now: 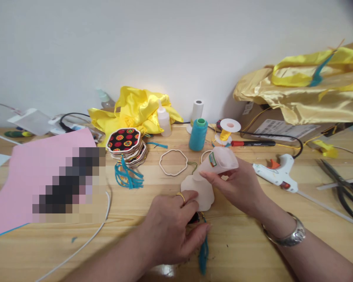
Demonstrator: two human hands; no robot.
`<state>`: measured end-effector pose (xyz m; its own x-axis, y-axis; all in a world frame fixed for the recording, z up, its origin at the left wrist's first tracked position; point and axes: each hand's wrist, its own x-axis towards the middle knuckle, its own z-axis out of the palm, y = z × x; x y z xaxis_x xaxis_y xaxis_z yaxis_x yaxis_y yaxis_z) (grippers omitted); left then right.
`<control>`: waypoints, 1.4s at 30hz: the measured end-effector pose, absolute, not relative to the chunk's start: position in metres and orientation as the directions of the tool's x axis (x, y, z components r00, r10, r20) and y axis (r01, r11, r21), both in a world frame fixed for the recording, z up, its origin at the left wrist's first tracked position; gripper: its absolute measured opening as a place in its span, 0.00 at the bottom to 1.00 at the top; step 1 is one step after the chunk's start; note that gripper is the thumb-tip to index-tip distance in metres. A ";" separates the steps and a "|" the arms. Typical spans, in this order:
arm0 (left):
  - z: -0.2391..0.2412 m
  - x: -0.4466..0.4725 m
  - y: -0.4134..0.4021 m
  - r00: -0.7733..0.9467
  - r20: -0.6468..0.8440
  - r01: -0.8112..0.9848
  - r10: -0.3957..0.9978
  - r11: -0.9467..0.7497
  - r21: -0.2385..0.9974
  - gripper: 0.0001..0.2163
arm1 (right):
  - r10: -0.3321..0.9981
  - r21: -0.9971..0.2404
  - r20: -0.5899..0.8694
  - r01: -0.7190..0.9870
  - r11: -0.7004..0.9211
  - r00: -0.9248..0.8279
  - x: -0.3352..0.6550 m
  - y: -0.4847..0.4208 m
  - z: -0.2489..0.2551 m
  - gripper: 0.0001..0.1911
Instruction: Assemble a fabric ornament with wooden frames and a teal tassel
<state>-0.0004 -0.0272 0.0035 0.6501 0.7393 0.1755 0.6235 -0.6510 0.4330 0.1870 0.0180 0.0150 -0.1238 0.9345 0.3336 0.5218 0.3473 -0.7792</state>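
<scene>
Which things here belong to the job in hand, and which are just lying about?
Seemingly in the job:
bottle in the right grip
white scalloped piece under the left grip
teal tassel below it
likely the patterned stack, similarly scalloped

Apparently lying about:
glue gun
scissors
red-and-black pen
yellow cloth

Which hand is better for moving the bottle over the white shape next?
Probably the right hand: it holds the bottle tilted, with the lower end at the white shape. The left hand seems busier, its fingers resting on that shape.
</scene>
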 end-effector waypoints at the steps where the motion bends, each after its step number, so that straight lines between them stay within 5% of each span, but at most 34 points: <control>1: 0.003 0.000 -0.027 0.649 0.180 0.625 0.739 -0.653 0.429 0.11 | 0.932 -0.768 0.340 0.535 0.351 -0.124 0.188 0.018 0.015 0.08; 42: 0.005 0.000 -0.030 0.645 0.158 0.646 0.748 -0.644 0.410 0.11 | 0.910 -0.717 0.394 0.577 0.391 -0.127 0.182 0.016 0.017 0.09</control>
